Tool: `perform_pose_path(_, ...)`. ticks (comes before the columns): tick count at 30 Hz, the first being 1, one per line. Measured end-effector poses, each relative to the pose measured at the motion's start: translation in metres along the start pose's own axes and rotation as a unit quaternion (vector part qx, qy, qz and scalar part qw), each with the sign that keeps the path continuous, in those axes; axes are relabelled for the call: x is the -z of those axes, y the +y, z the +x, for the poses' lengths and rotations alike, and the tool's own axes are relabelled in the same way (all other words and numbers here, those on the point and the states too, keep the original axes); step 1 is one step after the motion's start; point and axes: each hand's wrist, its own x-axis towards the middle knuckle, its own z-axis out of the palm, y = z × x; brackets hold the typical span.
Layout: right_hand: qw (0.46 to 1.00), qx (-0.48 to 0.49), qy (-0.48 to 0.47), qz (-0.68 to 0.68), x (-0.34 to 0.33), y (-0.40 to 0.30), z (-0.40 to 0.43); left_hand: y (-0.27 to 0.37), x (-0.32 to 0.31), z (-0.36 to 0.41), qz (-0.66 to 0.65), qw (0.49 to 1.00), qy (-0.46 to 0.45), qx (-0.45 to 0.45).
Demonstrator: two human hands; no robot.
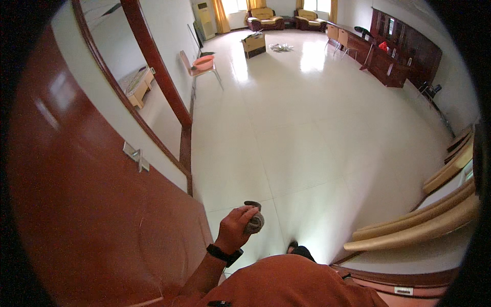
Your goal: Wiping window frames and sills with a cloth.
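My left hand (235,225), with a dark watch on its wrist, grips a bunched grey-brown cloth (254,224). A loose end of the cloth sticks out beyond the fingers. The hand is held above the pale tiled floor (307,153), to the right of a red-brown wooden door (96,199) with a metal lever handle (137,156). My right hand is out of view; only a dark band shows beside the shirt at the lower right.
A doorway at left shows a bed (136,84). Ahead stand a chair with a pink basin (203,62), a cardboard box (254,45), scattered litter (281,47) and two armchairs. A dark wooden counter (387,69) lines the right side. Tan curved furniture parts (414,226) are nearer.
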Motion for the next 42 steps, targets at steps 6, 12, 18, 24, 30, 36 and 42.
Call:
perform_pose_path(6,0.998,0.059,0.026,0.01,0.077,0.004,0.05,-0.038,-0.047,0.079,-0.04,0.999,-0.022,0.006)
perform_pose_path(12,0.977,0.094,0.112,0.152,0.222,-0.04,0.15,-0.1,-0.037,0.173,0.041,0.999,-0.013,0.03)
perform_pose_path(18,0.935,0.236,0.266,0.005,0.415,-0.047,0.175,-0.096,-0.068,0.244,0.11,0.992,0.035,0.042)
perform_pose_path(24,0.828,0.345,0.339,0.283,0.549,-0.156,0.145,-0.129,-0.08,0.301,0.147,0.985,0.013,0.094)
perform_pose_path(30,0.873,0.431,0.154,0.169,0.641,-0.199,0.107,-0.166,-0.123,0.368,0.124,0.987,0.023,0.1)
perform_pose_path(36,0.831,0.344,0.337,0.279,0.683,-0.125,0.254,-0.238,-0.161,0.419,0.148,0.979,0.019,0.137)
perform_pose_path(42,0.946,0.125,0.046,-0.296,0.665,0.052,0.34,-0.294,-0.19,0.517,0.136,0.975,0.073,0.16)
